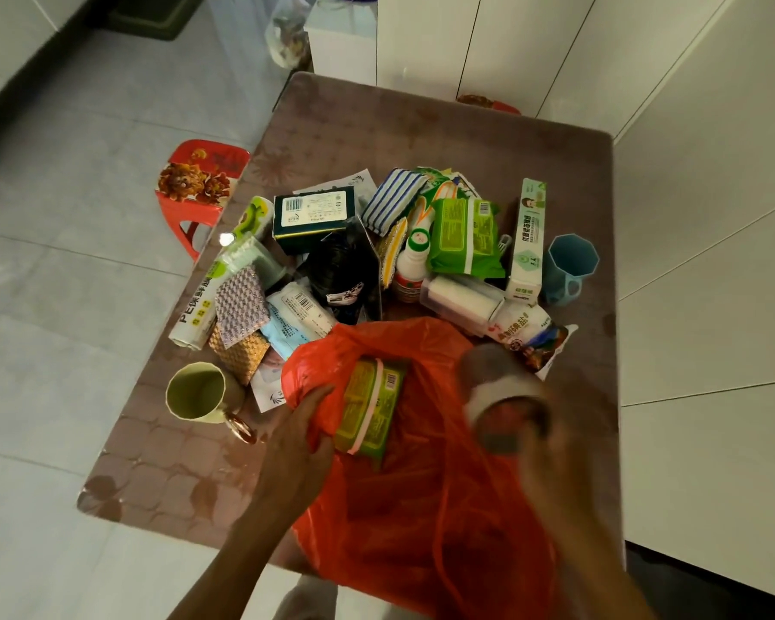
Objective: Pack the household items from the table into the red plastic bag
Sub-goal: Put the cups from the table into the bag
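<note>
Red plastic bag (421, 485) lying at table's (421, 127) near edge, taking in green wipes pack (370, 407). Left hand (302, 434) pinching bag rim open; right hand (551, 440), blurred, gripping grey cup (502, 396). Most items waiting mid-table; packing looking barely begun.

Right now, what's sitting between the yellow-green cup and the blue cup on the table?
In the head view, the pile of household items fills most of the stretch between the yellow-green cup and the blue cup, along with the red plastic bag's open mouth.

Left hand (300, 434) gripping red plastic bag (421, 507) rim, green packet (370, 407) inside, blurred right hand (551, 445) holding cup (502, 396)
</note>
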